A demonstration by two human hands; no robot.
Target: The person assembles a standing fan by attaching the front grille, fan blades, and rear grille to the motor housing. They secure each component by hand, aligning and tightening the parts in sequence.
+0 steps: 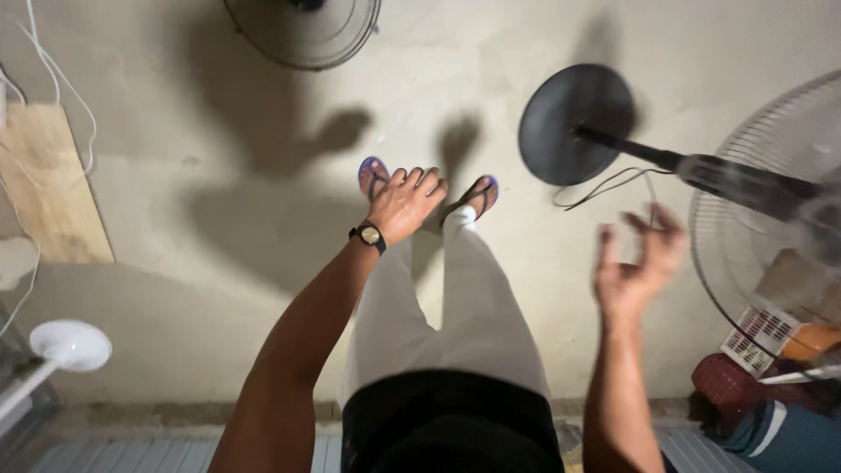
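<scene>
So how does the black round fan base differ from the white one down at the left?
The black fan base is raised off the floor, tipped on its side, its pole running to a fan cage at right. The white fan base lies lower left, looks smaller, and its fan head is out of view. The black one is nearest the right hand. Both are round discs with poles.

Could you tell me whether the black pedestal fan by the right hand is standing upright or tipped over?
Tipped: the black pedestal fan leans, its round base lifted edge-on.
</scene>
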